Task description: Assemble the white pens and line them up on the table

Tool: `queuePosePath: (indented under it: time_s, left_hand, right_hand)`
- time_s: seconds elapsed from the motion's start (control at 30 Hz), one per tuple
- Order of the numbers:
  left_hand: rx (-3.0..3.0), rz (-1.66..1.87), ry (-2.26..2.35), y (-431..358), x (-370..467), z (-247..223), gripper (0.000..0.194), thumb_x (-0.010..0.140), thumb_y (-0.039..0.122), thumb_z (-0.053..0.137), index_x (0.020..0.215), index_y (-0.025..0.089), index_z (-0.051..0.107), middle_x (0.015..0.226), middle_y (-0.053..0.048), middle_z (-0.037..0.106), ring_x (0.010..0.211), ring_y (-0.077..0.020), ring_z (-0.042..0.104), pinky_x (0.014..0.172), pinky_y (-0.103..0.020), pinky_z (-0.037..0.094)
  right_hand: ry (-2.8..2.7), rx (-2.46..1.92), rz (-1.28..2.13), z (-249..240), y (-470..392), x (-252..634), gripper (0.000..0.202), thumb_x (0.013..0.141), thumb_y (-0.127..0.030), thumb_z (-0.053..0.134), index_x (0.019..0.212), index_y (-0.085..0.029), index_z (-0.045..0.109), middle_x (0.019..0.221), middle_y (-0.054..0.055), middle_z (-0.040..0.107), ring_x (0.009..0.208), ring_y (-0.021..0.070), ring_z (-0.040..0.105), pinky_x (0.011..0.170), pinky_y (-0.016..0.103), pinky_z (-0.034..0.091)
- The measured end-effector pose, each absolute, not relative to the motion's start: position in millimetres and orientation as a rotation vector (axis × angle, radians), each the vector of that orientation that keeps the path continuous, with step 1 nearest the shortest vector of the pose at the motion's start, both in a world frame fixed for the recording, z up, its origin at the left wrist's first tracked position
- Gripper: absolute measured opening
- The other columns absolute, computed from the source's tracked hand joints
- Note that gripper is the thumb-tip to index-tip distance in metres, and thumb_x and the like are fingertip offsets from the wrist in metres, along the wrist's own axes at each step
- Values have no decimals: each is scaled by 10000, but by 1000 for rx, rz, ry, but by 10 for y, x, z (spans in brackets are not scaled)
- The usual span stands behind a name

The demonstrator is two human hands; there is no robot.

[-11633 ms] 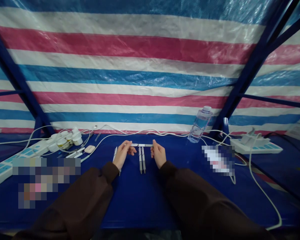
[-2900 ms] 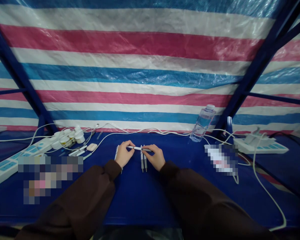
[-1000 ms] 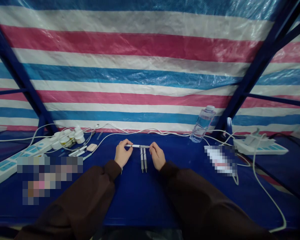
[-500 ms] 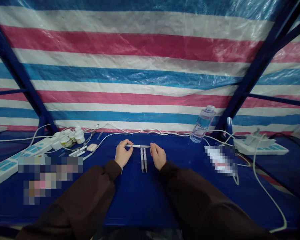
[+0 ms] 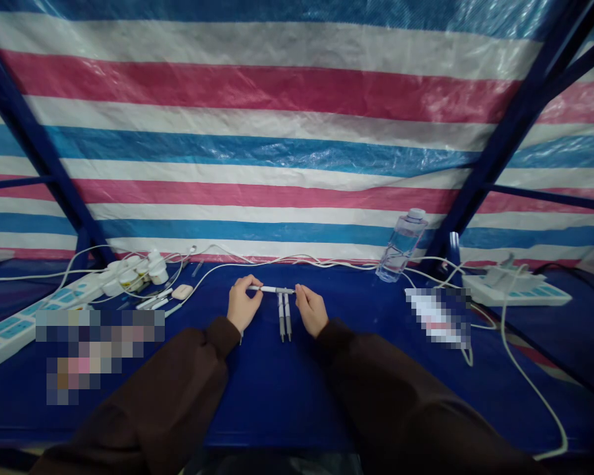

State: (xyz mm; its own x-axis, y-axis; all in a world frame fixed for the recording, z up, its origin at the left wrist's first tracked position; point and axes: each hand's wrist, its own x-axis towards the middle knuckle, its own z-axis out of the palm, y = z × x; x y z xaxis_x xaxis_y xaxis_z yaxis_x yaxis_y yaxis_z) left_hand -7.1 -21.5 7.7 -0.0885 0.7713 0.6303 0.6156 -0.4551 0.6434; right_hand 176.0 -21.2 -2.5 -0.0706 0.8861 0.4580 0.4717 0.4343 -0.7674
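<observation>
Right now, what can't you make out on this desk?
All in the head view:
- Left power strip: end cut off by picture edge.
- Pale item at right: pixelated.
- Slim thing under the left hand: mostly hidden by it.
- Whether right hand touches held pen: too small.

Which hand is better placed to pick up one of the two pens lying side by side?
Probably the right hand: it sits closer to the two pens, while the left hand pinches one end of another pen. I can't tell whether the right fingertips touch that pen's tip.
</observation>
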Motion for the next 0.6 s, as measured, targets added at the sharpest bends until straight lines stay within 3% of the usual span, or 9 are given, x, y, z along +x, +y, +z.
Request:
queuePosePath:
  time_s: [0.37,0.6]
  left_hand:
    - [2029,1598,1560,-200,-82,67,125,666,91,520,692,209,549,762,5,622,793,-171,558,773,-302,424]
    - [2038,1551,1515,-209,-68,76,118,667,112,556,706,214,601,756,10,647,790,-171,570,750,-295,434]
  right_hand:
    - [-1700,-1295,536,-56,-176,1775,567,875,-567,262,449,-200,330,425,-22,391,440,105,373,481,235,288]
    - [-1656,-1323,444,-41,-202,1793,445,912,-493,225,622,-214,416,557,-25,492,517,125,449,519,233,277]
